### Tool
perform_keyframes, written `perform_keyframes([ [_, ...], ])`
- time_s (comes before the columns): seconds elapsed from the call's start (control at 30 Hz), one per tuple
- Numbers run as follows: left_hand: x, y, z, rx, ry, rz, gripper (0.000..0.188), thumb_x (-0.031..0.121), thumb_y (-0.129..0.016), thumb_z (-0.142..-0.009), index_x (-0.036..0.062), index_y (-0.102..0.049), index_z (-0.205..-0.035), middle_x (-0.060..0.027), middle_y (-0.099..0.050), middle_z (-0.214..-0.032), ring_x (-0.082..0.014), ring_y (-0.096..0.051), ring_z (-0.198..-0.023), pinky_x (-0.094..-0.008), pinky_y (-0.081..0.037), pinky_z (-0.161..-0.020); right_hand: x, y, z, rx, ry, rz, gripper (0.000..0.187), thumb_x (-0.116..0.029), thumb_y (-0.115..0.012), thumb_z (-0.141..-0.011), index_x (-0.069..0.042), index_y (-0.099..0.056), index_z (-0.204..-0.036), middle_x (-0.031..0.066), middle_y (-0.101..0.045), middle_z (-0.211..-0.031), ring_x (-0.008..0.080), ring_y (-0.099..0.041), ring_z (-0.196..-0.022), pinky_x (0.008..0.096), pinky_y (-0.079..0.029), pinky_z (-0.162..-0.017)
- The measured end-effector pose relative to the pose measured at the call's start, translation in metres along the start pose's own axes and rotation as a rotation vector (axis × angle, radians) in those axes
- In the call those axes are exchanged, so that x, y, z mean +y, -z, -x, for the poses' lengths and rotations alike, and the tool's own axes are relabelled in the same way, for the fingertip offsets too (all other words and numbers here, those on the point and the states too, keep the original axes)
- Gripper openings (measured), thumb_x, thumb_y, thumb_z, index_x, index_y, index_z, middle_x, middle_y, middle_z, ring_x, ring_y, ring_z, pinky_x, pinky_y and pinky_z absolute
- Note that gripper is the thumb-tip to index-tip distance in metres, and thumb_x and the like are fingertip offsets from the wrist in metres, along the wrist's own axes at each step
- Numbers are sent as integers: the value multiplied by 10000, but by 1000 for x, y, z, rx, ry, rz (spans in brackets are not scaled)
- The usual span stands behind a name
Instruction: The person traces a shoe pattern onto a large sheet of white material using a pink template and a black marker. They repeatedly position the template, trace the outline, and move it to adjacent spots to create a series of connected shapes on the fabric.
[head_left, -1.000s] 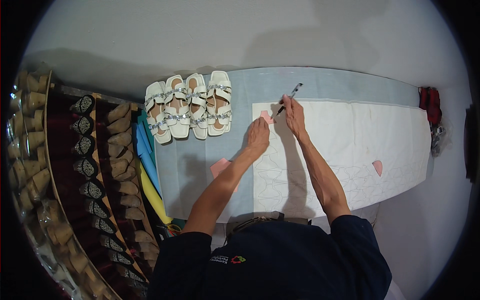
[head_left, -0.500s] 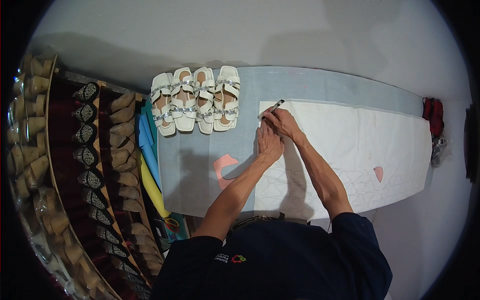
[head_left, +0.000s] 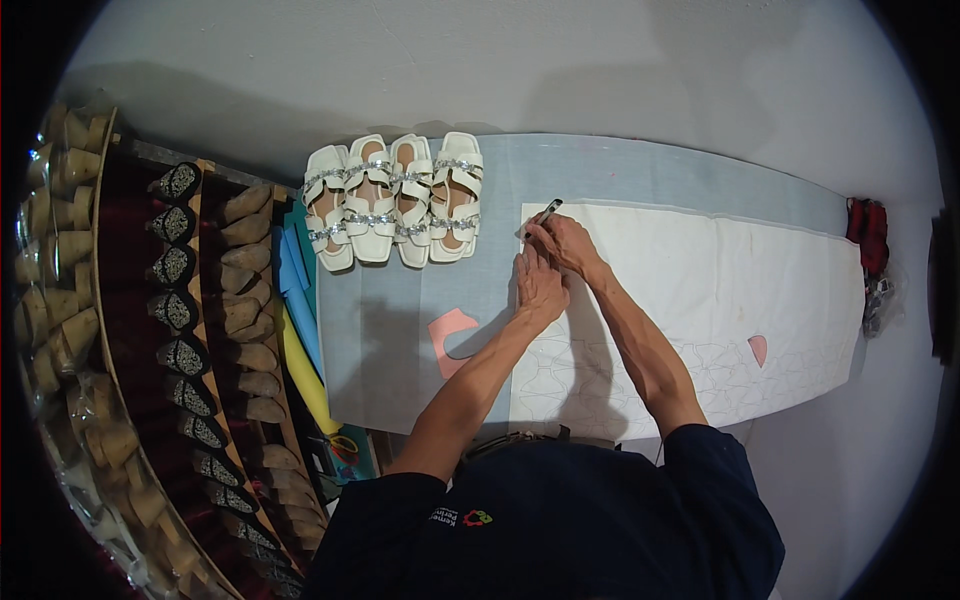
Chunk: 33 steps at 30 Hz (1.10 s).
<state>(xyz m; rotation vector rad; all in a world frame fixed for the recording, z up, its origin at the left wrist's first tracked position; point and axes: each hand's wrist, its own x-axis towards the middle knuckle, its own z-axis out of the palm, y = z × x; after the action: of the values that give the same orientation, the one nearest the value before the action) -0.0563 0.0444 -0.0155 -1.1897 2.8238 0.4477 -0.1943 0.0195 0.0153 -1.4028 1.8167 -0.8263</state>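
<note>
My right hand grips a dark pen near the far left corner of a white sheet. The pen's lower end is hidden by the fingers. Just below, my left hand lies flat on the sheet's left edge with its fingers stretched toward the pen; whether anything is under it I cannot tell. Drawn shoe-part outlines run along the sheet's near side. A curved pink pattern piece rests left of the sheet, by my left forearm. Another small pink piece lies on the sheet at right.
White strappy sandals stand at the table's far left. Left of the table are blue and yellow rolls, orange-handled scissors, and racks with black patterned shoes and wooden shoe lasts. Red-and-black items sit at the far right corner.
The pen's top has tilted slightly to the left and stands a little more upright. Both hands stay at nearly the same spot; the whole view has shifted very slightly.
</note>
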Motion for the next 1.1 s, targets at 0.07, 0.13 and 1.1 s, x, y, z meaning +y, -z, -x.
perform_keyframes([
  [0.07,-1,-2,-1,17,-13,-3,620,367,-654,-916,-109,-690,-1311,-330,-533,-1501,-489,-286,-1529,-623,-232,-1236,5,-2,-4,30,54,38,407,-412,-582,-1073,-52,-769,-1106,166,-779,-999,390,-737,-900,456,-577,-808],
  [0.13,-2,-4,-1,36,-28,6,625,369,-653,-918,-117,-688,-1309,-332,-524,-1510,-490,-273,-1535,-621,-233,-1234,10,-2,-4,43,70,90,391,-399,-578,-1074,-62,-772,-1110,169,-773,-998,396,-734,-894,468,-579,-793],
  [1.1,-16,23,-22,-6,-79,99,631,336,-782,-832,-12,-601,-1326,-230,-454,-1504,-379,-450,-1331,-504,-423,-1065,31,14,-14,148,119,195,328,-362,-615,-1050,-70,-733,-1142,172,-755,-982,408,-718,-867,483,-575,-750],
])
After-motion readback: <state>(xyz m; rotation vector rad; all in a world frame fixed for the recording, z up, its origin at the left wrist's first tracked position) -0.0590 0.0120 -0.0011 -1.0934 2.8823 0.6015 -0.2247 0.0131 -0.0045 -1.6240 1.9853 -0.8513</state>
